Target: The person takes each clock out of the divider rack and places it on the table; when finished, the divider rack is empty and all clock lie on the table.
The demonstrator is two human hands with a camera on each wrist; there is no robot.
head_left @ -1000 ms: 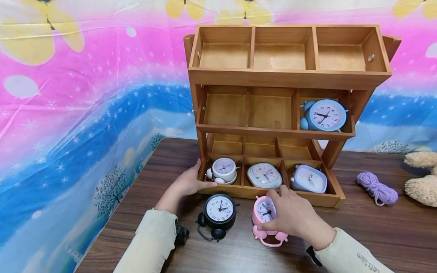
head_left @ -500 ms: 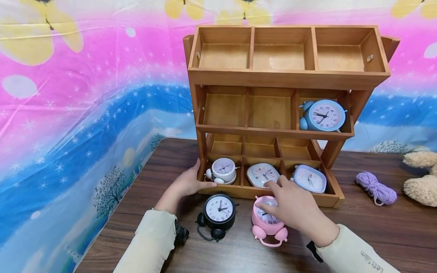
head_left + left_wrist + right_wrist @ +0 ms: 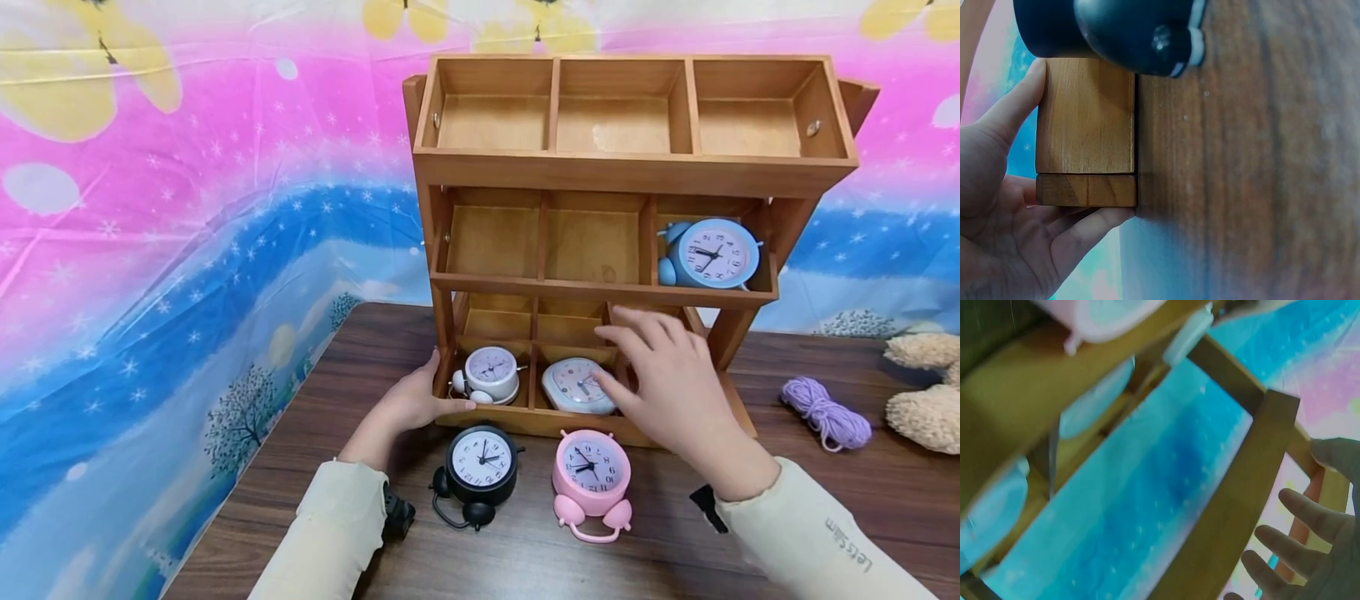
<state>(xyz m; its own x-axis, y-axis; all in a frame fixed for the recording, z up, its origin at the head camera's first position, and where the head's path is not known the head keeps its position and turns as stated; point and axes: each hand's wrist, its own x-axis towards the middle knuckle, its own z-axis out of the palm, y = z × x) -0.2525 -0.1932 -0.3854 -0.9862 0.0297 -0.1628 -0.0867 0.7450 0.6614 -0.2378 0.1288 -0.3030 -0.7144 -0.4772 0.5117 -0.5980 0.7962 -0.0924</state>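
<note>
My left hand (image 3: 408, 403) grips the left end of the wooden shelf (image 3: 637, 175). The left wrist view shows its thumb at the front edge and its fingers round the wooden end panel (image 3: 1085, 119). My right hand (image 3: 675, 387), fingers spread and holding nothing, is raised before the bottom right compartment and hides the lavender clock there. A white alarm clock (image 3: 491, 367) lies in the bottom left compartment, a pale rounded clock (image 3: 576, 383) in the bottom middle one. A pink twin-bell alarm clock (image 3: 592, 468) and a black one (image 3: 482, 457) lie on the table before the shelf.
A blue alarm clock (image 3: 718, 254) occupies the middle tier's right compartment. To the right of the shelf lie a bundle of purple yarn (image 3: 827, 414) and a fluffy beige toy (image 3: 926, 417). A patterned cloth (image 3: 225, 217) hangs behind the dark wooden table (image 3: 315, 475).
My right hand has left the pink clock and risen up and to the right, now covering the lavender clock. My left hand has kept its grip on the shelf.
</note>
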